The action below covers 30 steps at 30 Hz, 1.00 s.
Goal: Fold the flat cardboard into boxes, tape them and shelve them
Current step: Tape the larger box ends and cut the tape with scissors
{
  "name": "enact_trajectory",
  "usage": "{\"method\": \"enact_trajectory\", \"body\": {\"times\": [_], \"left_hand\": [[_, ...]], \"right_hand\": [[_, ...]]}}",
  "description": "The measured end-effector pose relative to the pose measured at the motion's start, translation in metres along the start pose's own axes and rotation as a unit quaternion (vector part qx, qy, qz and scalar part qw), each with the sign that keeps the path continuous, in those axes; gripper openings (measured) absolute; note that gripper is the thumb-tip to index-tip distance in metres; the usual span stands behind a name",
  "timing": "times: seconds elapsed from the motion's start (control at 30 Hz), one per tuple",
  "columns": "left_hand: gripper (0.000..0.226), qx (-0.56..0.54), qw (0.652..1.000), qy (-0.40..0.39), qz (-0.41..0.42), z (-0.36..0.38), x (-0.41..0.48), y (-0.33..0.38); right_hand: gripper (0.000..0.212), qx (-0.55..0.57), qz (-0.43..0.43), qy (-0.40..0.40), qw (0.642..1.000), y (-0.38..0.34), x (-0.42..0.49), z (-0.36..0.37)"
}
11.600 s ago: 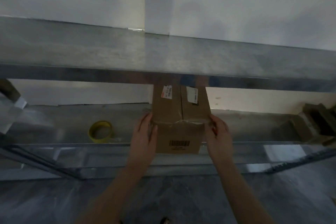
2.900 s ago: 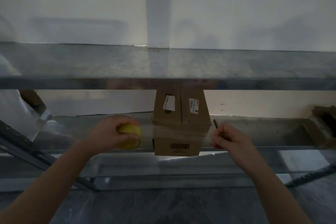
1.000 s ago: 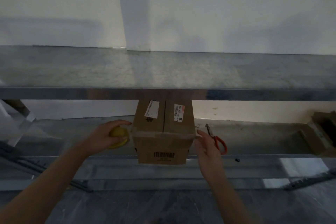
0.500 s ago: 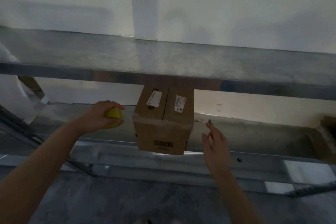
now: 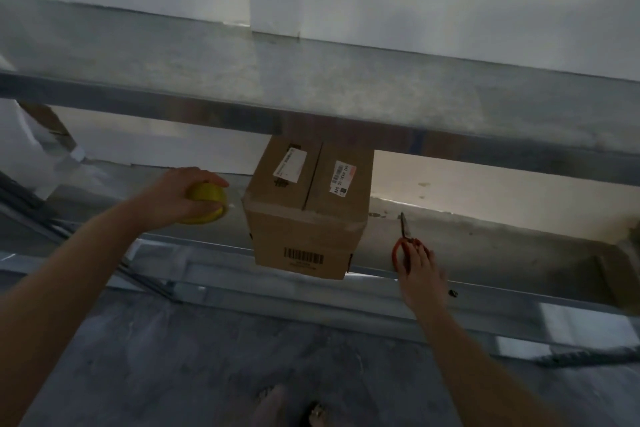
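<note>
A closed brown cardboard box with white labels and a barcode stands on the lower metal shelf, its front overhanging the shelf edge. A band of clear tape lies across its top front edge. My left hand grips a yellow tape roll just left of the box. To the right of the box, red-handled scissors lie on the shelf. My right hand reaches onto their handles with fingers stretched out.
An upper metal shelf runs across the view above the box, against a white wall. Flat brown cardboard leans at the far right of the lower shelf. A small dark object lies on the shelf rim. My feet stand on grey floor.
My right hand has left the box's right side and moved right onto the scissors. My left hand still holds the tape roll beside the box.
</note>
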<state>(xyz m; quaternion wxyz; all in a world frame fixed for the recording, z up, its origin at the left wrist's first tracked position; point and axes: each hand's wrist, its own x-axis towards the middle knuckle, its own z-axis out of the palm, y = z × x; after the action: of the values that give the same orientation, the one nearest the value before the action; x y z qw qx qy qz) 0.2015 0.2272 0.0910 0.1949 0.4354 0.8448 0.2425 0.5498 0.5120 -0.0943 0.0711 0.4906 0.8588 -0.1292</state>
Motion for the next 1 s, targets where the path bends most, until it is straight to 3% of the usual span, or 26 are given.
{"method": "enact_trajectory", "body": {"times": [0.1, 0.27, 0.37, 0.5, 0.6, 0.9, 1.0], "left_hand": [[0.042, -0.014, 1.0, 0.004, -0.014, 0.0, -0.002, -0.006], [0.044, 0.006, 1.0, -0.008, -0.021, -0.003, 0.004, -0.011], [0.045, 0.009, 1.0, -0.024, -0.013, -0.007, 0.009, -0.012], [0.038, 0.009, 0.997, -0.071, 0.006, -0.012, 0.016, -0.016], [0.034, -0.014, 0.994, -0.107, 0.032, -0.016, 0.019, -0.019], [0.032, -0.031, 0.985, -0.148, 0.086, -0.018, 0.032, -0.024], [0.032, -0.046, 0.985, -0.144, 0.08, -0.018, 0.034, -0.027]], "right_hand": [[0.05, 0.022, 0.055, 0.07, 0.996, -0.007, 0.005, -0.002], [0.032, 0.051, 0.143, 0.067, 0.986, -0.014, 0.02, -0.006], [0.024, 0.013, 0.174, 0.024, 0.984, -0.015, 0.028, -0.016], [0.028, 0.039, 0.188, 0.017, 0.981, -0.012, 0.014, -0.021], [0.025, 0.146, 0.199, 0.048, 0.968, -0.024, -0.025, -0.022], [0.034, 0.257, 0.2, 0.178, 0.929, -0.148, -0.213, -0.014], [0.034, 0.283, 0.196, 0.139, 0.928, -0.201, -0.236, -0.013]]}}
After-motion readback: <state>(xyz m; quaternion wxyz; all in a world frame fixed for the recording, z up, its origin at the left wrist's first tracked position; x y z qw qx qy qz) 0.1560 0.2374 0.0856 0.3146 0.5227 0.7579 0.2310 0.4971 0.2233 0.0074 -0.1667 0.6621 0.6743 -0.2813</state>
